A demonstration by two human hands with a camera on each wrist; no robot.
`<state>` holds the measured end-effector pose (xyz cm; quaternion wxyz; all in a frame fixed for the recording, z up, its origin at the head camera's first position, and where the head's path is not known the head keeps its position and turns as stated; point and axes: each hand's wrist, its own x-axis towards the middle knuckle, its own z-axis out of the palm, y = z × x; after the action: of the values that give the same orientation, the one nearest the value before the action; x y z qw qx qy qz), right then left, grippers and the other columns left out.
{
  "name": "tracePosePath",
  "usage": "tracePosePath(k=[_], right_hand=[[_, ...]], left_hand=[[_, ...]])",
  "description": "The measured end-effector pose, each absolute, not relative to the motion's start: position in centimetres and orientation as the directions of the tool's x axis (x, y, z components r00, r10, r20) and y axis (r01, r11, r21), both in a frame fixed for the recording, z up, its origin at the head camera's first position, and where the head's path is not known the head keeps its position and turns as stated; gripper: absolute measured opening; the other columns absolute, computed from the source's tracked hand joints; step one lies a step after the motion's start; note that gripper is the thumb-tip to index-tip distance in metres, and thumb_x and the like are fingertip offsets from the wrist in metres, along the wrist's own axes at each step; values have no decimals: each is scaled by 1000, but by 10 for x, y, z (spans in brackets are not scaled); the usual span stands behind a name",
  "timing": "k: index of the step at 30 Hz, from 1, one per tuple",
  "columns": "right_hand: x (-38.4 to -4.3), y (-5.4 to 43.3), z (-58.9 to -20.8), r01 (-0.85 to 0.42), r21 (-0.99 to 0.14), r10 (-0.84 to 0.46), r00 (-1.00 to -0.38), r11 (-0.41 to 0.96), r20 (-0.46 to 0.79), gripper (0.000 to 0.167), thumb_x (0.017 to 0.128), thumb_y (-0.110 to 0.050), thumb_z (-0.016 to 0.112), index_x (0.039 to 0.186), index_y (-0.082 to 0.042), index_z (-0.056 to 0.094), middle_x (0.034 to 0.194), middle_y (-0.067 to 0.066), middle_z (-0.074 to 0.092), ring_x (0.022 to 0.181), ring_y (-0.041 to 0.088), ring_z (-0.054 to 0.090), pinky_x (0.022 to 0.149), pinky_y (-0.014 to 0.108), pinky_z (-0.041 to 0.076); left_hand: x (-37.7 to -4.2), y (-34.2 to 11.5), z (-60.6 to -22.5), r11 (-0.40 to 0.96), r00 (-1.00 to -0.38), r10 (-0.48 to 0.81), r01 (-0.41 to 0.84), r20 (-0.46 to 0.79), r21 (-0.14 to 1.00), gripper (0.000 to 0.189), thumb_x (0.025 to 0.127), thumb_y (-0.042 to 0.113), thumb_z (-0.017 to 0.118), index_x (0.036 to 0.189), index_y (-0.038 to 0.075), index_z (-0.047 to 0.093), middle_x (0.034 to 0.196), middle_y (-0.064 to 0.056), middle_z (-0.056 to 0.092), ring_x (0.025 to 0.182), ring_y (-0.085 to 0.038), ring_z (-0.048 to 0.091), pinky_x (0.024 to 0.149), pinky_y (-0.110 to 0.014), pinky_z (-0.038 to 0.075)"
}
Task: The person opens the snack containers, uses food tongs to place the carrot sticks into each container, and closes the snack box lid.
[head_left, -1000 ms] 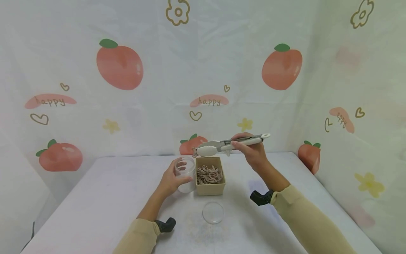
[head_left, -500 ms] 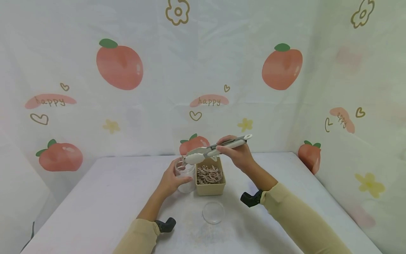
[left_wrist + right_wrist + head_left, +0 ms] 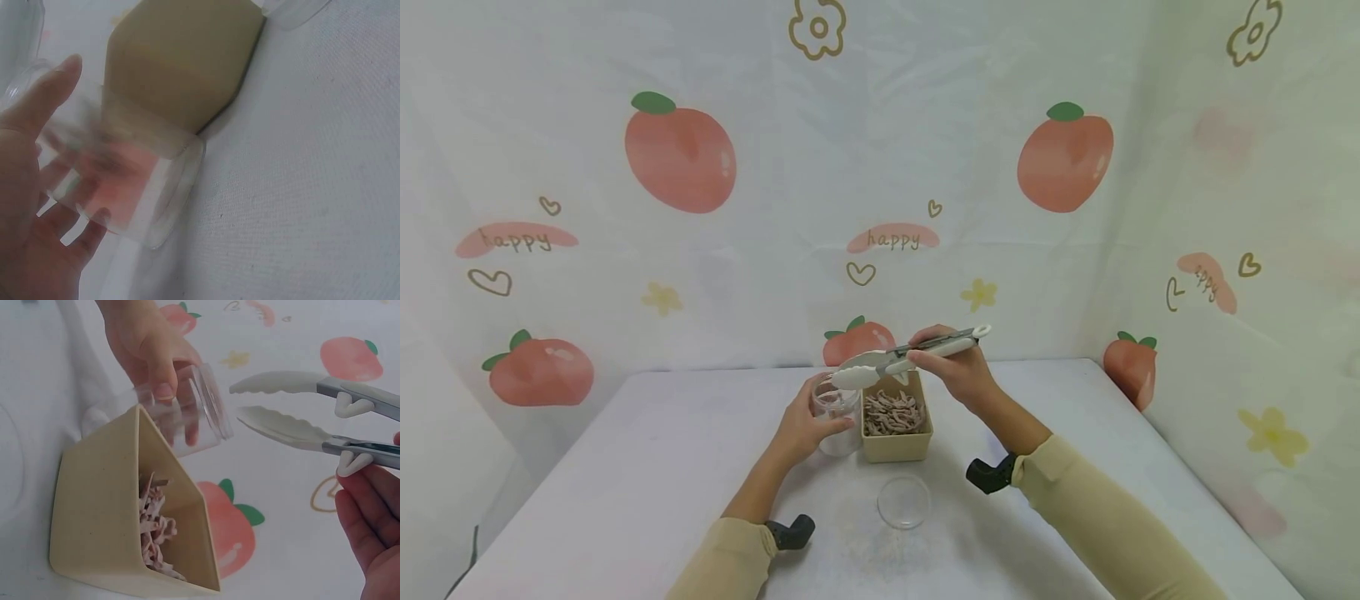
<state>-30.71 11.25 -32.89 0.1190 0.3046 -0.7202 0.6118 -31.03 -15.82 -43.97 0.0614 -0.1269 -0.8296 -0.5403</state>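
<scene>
My left hand (image 3: 797, 429) grips a clear jar (image 3: 839, 429), thumb on the near side and fingers behind it. My right hand (image 3: 961, 373) holds white-and-grey kitchen tongs (image 3: 891, 363), their tips over the jar's mouth. In the right wrist view the scalloped heads of the tongs (image 3: 284, 427) are parted, with nothing between them. A blurred dark streak (image 3: 103, 156) shows within the jar in the left wrist view. Right beside the jar stands a beige rectangular box (image 3: 897, 450), holding a heap of thin greyish-brown strips (image 3: 893, 414).
A round clear lid (image 3: 904, 502) lies on the white table (image 3: 685, 483) in front of the box. Behind the table hangs a white curtain (image 3: 760, 250) printed with peaches. Each wrist wears a black camera mount (image 3: 792, 532).
My right hand has carried the tongs left from above the box to the jar's mouth. The piece at their tips is gone from between them. The left hand and jar stay put.
</scene>
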Motion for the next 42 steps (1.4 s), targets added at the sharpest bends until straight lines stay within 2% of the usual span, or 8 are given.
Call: tracePosePath(k=[9,17,21,28,35,42], right_hand=[[-307,125,-327,-585,-808,-257,-793,70,552,22,87,-4,70,105,7,64,100,23,66,86,18,64,77,28,52],[-308,146,-328,-569,-817,-231,-810,92,539,28,88,-3,69,112,8,61,107,26,63,89,17,63,78,25,51],[-307,154,-332,-544,-834,-228,-827,92,514,31,87,0,69,114,11,59,109,30,61,90,15,62,78,23,50],[-311,164,-352,-511,-855,-265,-839,85,475,34,85,2,69,115,12,56,110,33,59,92,16,62,77,24,51],[-313,166,-368,-450,-884,-284,-871,130,401,36,85,0,72,116,11,56,110,34,59,87,14,62,74,26,51],[-313,156,-378,-386,-913,-301,-893,130,335,41,85,-1,73,119,12,55,113,35,57,91,15,60,77,25,51]], left_hand=[[-312,-159,-442,352,-950,165,307,264,884,87,76,21,85,147,15,34,140,-16,49,129,-33,46,105,-53,34],[-290,-152,-413,352,-952,170,301,255,886,85,78,7,81,147,2,31,141,-21,48,130,-39,44,105,-54,34],[-293,-154,-418,336,-947,179,313,266,888,87,78,11,82,148,4,31,141,-20,48,130,-38,44,106,-54,33],[-312,-159,-442,353,-942,166,333,292,874,89,74,23,86,147,14,34,139,-11,52,128,-30,48,103,-53,35],[-313,-158,-443,354,-936,174,350,306,867,89,75,23,86,146,13,35,138,-12,52,127,-32,48,102,-53,36],[-314,-159,-444,361,-940,167,340,298,868,90,75,22,86,147,9,34,138,-12,53,128,-30,48,105,-54,34]])
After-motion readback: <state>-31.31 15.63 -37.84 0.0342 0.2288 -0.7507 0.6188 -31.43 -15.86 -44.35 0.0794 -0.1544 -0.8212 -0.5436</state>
